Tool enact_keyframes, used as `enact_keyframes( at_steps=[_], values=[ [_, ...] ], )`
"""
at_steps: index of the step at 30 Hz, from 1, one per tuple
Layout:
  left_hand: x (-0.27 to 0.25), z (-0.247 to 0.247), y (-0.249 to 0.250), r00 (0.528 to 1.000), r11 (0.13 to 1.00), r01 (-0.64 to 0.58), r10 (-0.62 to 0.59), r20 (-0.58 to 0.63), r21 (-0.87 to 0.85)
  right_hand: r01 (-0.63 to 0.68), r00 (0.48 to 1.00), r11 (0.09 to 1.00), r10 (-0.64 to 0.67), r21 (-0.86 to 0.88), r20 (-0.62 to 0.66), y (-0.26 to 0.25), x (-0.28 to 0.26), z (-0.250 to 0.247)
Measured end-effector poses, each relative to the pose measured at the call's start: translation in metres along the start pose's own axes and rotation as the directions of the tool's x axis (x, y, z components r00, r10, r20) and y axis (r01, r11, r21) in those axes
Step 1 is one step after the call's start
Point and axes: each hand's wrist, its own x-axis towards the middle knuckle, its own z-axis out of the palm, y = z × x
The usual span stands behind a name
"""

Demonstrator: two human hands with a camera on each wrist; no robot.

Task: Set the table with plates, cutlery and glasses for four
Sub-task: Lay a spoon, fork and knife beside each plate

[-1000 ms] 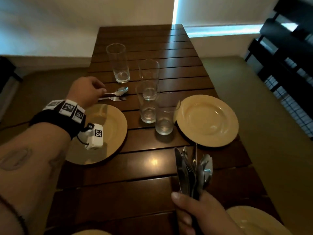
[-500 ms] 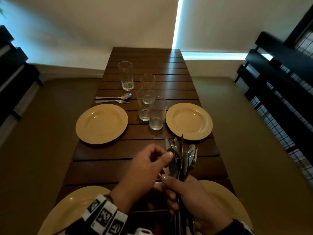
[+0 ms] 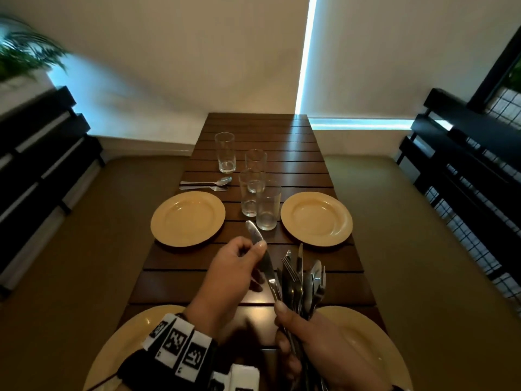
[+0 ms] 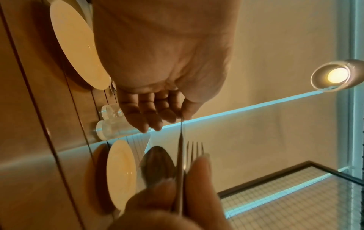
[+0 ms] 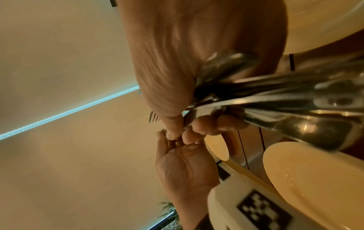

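My right hand grips a bundle of cutlery upright over the table's near end, between two near yellow plates. My left hand pinches a knife by its blade; the knife leans out of the bundle, its handle still among the others. In the left wrist view the knife stands edge-on beside a fork and a spoon. Two far plates flank several glasses. A spoon and a fork lie beyond the far left plate.
The dark slatted wooden table runs away from me to a white wall. Olive bench seats with black slatted backs line both long sides. A plant stands at the far left.
My left hand left the laid spoon and fork, came back to the bundle, and has drawn a knife partly up out of it. The view has pulled back.
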Motion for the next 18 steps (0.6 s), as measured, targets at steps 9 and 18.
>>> enact_keyframes(
  at_steps=[9, 18],
  values=[
    [-0.028, 0.011, -0.038, 0.987, 0.986, 0.128, -0.116, 0.116, -0.106, -0.037, 0.998, 0.999, 0.035, 0.037, 0.051, 0.009, 0.016, -0.007],
    [0.108, -0.091, -0.006, 0.954, 0.994, 0.098, -0.105, -0.28, -0.04, -0.15, 0.984, 0.986, 0.141, 0.076, 0.109, 0.016, 0.041, -0.009]
  ],
)
